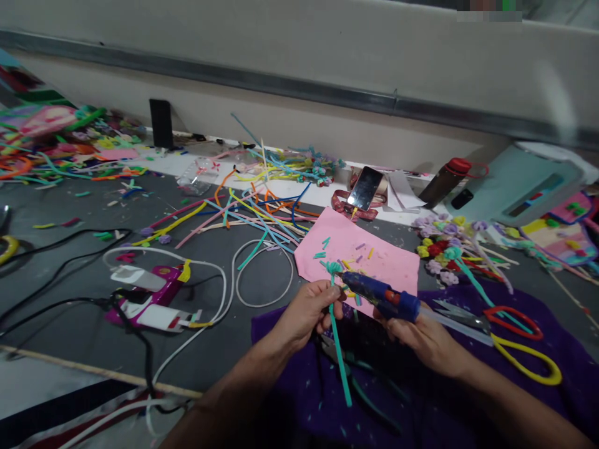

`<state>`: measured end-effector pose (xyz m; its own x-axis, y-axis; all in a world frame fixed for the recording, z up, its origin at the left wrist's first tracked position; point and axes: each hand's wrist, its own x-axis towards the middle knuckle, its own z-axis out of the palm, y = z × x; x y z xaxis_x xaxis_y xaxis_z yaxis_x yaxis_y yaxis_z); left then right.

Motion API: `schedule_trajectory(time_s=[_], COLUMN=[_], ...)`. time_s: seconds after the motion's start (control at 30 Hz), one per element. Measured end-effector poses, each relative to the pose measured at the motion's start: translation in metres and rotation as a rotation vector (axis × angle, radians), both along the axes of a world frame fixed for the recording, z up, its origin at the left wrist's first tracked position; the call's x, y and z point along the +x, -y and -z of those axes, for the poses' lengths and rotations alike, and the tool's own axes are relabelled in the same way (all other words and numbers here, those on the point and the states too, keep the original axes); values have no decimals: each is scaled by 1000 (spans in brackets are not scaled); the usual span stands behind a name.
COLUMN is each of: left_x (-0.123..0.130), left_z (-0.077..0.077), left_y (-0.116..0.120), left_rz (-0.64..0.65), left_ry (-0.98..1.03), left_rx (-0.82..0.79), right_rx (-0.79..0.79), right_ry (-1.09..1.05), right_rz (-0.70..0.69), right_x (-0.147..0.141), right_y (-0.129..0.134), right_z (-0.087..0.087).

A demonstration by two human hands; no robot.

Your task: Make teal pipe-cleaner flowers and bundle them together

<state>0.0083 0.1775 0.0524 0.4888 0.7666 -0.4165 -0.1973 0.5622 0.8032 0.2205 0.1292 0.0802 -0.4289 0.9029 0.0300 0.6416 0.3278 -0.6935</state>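
Note:
Pinched in my left hand (314, 310) is a teal pipe-cleaner flower (337, 349), its curled head up and its stem hanging down. My right hand (423, 340) grips a blue glue gun (381, 294) with a clear glue stick out of its back. The nozzle points left, right by the flower head; I cannot tell whether they touch. Beneath both lies a pink sheet (374, 249) strewn with short cut pieces in teal, yellow and purple. Dark-handled pliers (369, 399) rest on the purple cloth (290, 330) below my hands. Scissors (496, 324) with red and yellow handles lie right of my right hand.
Loose coloured pipe cleaners (262, 209) spread across the table's middle. A magenta power strip (154, 293) with cables stands left. Finished flowers (442, 243) are bunched at right, near a dark bottle (447, 181) with red lid. A phone (365, 188) lies behind the pink sheet.

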Motion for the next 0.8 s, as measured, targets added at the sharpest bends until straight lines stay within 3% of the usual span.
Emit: schedule_trajectory(time_s=[0.8], left_x=[1], left_z=[0], left_y=[-1], left_rz=[7], left_ry=[-21], left_rx=[20], right_rx=[104], right_ry=[-10], right_rz=[-64], right_x=[-2], right_y=[1], right_z=[-13])
